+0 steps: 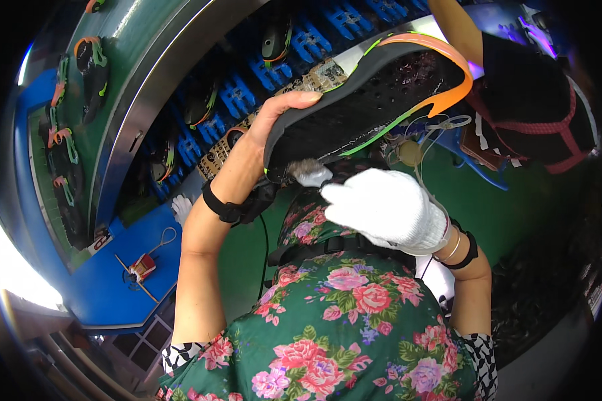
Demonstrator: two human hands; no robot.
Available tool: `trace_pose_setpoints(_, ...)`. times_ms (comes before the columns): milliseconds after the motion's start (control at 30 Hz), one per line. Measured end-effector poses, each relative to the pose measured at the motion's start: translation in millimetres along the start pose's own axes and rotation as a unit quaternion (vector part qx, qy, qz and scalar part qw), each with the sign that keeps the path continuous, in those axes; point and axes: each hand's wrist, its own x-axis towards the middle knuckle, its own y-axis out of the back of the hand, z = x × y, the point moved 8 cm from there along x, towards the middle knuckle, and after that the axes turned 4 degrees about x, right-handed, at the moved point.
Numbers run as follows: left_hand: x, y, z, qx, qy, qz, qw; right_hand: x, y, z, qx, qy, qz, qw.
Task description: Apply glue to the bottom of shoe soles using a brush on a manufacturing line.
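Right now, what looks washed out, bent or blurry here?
All in the head view: the left rim glares white; the gloved right hand is bright; the metal edge curves, perhaps partly lens distortion; the corners and lower right are dark; the brush bristles look soft, perhaps blurred.

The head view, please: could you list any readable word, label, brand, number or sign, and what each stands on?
No text can be read.
Black shoe sole: any markings too blurred to read.
Red-and-white label by the blue table: too small to read.
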Motion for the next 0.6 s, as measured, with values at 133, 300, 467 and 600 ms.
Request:
trace_pose_setpoints(133,-2.5,4.9,-2.9,-0.003,-0.002,-0.005,1.000,5.0,15.1,6.4,0.123,-0.006,0.067,0.990)
trace_pose_setpoints(300,6.8,4.0,3.1,-0.041,-0.012,-0.058,0.997,9.3,9.3,12.0,0.156,-0.055,0.057,0.985)
trace_pose_setpoints(467,9.4,1.8,7.8,-0.101,-0.059,-0.096,0.989,8.7,14.6,25.2,0.120,-0.119,0.105,0.980)
trace_pose_setpoints(600,8.8,6.7,-1.7,-0.117,-0.082,-0.009,0.990,-3.0,33.4,50.2,0.227,-0.185,0.196,0.936)
